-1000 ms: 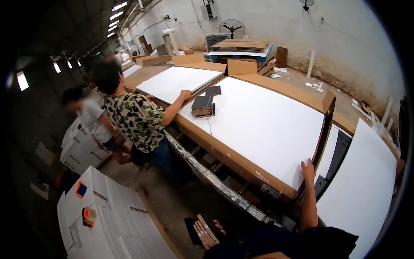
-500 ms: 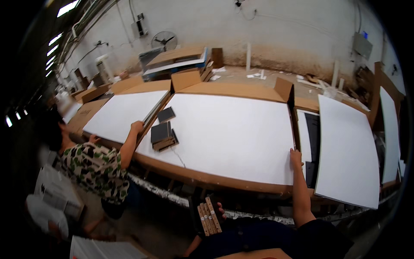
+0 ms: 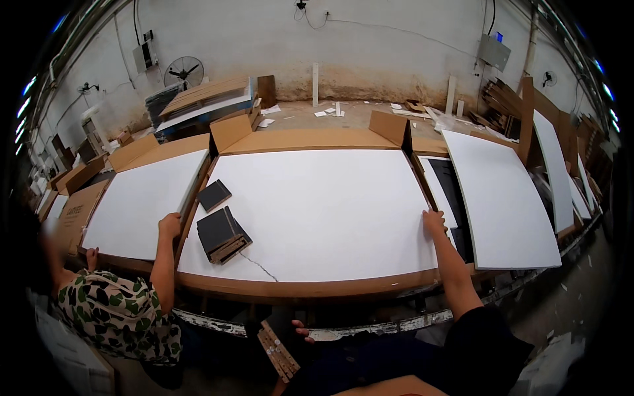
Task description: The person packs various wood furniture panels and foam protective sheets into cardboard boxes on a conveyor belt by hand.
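A large white panel lies flat in an open cardboard tray on the bench in front of me. My right hand grips the panel's right edge, arm stretched forward. My left hand is low by my body, holding a bundle of short wooden strips. A co-worker in a camouflage shirt stands at the left, with one hand on the panel's left edge. Two stacks of small dark boards rest on the panel near that hand.
A second white panel in a cardboard tray lies to the left. Another white panel lies at the right, over a dark one. More panels lean at the far right. A floor fan and stacked cardboard stand by the back wall.
My view has swung right, so the panel now sits centred and the co-worker has slid to the lower left. Both hands on the panel's edges have stayed put.
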Demonstrator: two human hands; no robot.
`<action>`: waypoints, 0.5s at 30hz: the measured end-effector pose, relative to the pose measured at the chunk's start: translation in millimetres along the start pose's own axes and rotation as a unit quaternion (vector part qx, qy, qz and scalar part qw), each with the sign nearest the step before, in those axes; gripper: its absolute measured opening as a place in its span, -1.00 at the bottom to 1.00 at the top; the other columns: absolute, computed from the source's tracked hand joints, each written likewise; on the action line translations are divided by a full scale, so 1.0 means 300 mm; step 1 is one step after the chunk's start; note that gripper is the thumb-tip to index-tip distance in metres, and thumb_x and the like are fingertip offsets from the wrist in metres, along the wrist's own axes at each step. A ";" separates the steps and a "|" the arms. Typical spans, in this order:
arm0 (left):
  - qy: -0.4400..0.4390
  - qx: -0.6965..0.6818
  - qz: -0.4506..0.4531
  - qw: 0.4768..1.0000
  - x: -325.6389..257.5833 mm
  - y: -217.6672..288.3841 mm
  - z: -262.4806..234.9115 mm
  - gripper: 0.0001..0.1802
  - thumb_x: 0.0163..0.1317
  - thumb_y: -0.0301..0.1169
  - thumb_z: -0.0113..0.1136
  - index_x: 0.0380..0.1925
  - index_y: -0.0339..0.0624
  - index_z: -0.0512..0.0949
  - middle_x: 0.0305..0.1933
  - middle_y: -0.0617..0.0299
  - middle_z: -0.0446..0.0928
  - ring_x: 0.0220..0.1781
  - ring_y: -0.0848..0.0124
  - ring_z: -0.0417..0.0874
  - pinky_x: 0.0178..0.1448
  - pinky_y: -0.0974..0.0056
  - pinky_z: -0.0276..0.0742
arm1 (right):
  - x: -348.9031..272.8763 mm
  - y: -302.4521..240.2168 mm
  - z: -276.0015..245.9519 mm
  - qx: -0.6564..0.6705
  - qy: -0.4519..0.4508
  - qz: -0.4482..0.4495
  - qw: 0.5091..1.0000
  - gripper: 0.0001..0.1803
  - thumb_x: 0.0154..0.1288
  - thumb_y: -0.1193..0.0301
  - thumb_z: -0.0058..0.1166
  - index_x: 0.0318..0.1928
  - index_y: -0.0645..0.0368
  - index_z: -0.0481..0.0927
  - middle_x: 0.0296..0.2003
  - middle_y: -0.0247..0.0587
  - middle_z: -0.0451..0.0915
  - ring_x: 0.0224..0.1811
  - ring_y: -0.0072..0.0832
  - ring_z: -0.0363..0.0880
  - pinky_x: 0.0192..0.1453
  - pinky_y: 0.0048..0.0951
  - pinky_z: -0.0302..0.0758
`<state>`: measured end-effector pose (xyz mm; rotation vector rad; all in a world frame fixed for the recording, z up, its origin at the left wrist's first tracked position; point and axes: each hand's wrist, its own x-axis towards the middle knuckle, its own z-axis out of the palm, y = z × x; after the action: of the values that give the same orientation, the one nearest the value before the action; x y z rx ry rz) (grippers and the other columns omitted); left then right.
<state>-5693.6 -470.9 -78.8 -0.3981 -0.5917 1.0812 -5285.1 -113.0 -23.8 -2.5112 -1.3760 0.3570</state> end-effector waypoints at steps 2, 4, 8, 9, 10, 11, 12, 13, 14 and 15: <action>-0.004 0.008 0.019 1.000 -0.030 0.038 0.027 -0.47 0.19 -0.03 -0.08 0.02 -0.18 0.31 -0.07 0.24 0.41 0.06 0.39 0.37 0.16 0.20 0.16 | 0.070 -0.022 0.034 0.011 -0.022 0.071 0.997 -0.48 0.24 0.02 -0.23 0.12 -0.01 0.34 0.14 -0.09 0.16 0.22 -0.08 0.06 0.12 0.31 0.01; -0.011 0.014 0.038 0.999 -0.069 0.069 0.049 -0.45 0.18 -0.02 -0.07 0.02 -0.19 0.30 -0.06 0.23 0.40 0.06 0.38 0.36 0.16 0.19 0.16 | 0.159 -0.019 0.076 0.013 -0.044 0.099 0.994 -0.46 0.25 -0.01 -0.31 0.13 0.00 0.34 0.18 -0.09 0.15 0.22 -0.07 0.05 0.15 0.35 -0.07; -0.026 0.029 0.092 0.995 -0.159 0.126 0.084 -0.43 0.16 -0.01 -0.05 0.03 -0.20 0.30 -0.03 0.21 0.39 0.07 0.36 0.36 0.16 0.16 0.15 | 0.141 -0.090 0.116 -0.157 0.001 0.010 0.988 -0.47 0.24 -0.01 -0.38 0.01 0.00 0.49 0.15 -0.07 0.28 0.25 0.03 0.00 0.20 0.38 -0.20; -0.026 0.019 0.072 0.997 -0.119 0.137 0.072 -0.42 0.16 0.00 -0.05 0.03 -0.20 0.29 -0.02 0.21 0.39 0.07 0.36 0.36 0.16 0.16 0.15 | 0.209 0.032 0.019 -0.180 -0.010 0.011 0.984 -0.47 0.23 0.02 -0.37 0.04 0.01 0.46 0.20 -0.08 0.22 0.27 0.04 -0.04 0.21 0.36 -0.19; -0.036 0.023 0.081 0.996 -0.140 0.144 0.078 -0.42 0.15 0.00 -0.04 0.03 -0.20 0.29 -0.02 0.20 0.39 0.07 0.35 0.36 0.16 0.15 0.15 | 0.266 0.067 0.025 -0.154 0.008 0.025 0.988 -0.45 0.26 0.03 -0.41 0.08 0.06 0.41 0.19 -0.07 0.21 0.29 0.03 -0.07 0.21 0.35 -0.17; -0.043 0.025 0.097 0.994 -0.155 0.151 0.096 -0.41 0.15 0.00 -0.04 0.04 -0.21 0.29 -0.01 0.20 0.39 0.08 0.35 0.35 0.16 0.15 0.15 | 0.305 0.084 -0.001 -0.162 -0.086 0.026 0.983 -0.42 0.26 0.02 -0.39 0.12 0.12 0.36 0.19 0.00 0.20 0.32 0.00 -0.13 0.24 0.28 -0.14; -0.049 0.033 0.114 0.992 -0.178 0.161 0.113 -0.40 0.15 0.01 -0.03 0.04 -0.21 0.29 0.00 0.19 0.38 0.08 0.35 0.35 0.16 0.14 0.15 | 0.288 0.091 0.012 0.085 -0.080 0.069 0.991 -0.37 0.24 -0.02 -0.32 0.10 0.23 0.35 0.14 0.07 0.24 0.23 -0.01 0.05 0.23 0.15 -0.01; -0.056 0.041 0.134 0.989 -0.203 0.171 0.128 -0.40 0.14 0.01 -0.03 0.04 -0.21 0.29 0.01 0.19 0.38 0.08 0.34 0.35 0.16 0.14 0.15 | 0.248 0.075 0.010 0.147 -0.089 0.067 0.983 -0.37 0.25 -0.02 -0.32 0.10 0.23 0.35 0.14 0.07 0.25 0.22 -0.01 0.05 0.23 0.14 -0.01; -0.056 0.047 0.139 0.988 -0.202 0.183 0.130 -0.39 0.14 0.01 -0.02 0.04 -0.21 0.29 0.01 0.18 0.38 0.08 0.34 0.35 0.16 0.13 0.15 | 0.235 0.129 0.006 0.142 -0.092 0.069 0.983 -0.37 0.25 -0.02 -0.32 0.10 0.24 0.34 0.13 0.07 0.25 0.22 -0.02 0.06 0.23 0.13 0.00; -0.051 0.056 0.142 0.987 -0.195 0.205 0.138 -0.38 0.13 0.02 -0.02 0.04 -0.22 0.28 0.02 0.18 0.37 0.09 0.33 0.35 0.16 0.13 0.15 | 0.233 0.161 0.012 0.138 -0.094 0.076 0.983 -0.37 0.25 -0.02 -0.32 0.10 0.24 0.34 0.13 0.07 0.25 0.22 -0.03 0.06 0.23 0.12 0.00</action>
<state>-5782.7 -496.8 -96.5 -0.3371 -0.5735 1.4087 -5211.8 -78.5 -49.9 -2.4028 -1.1070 0.7763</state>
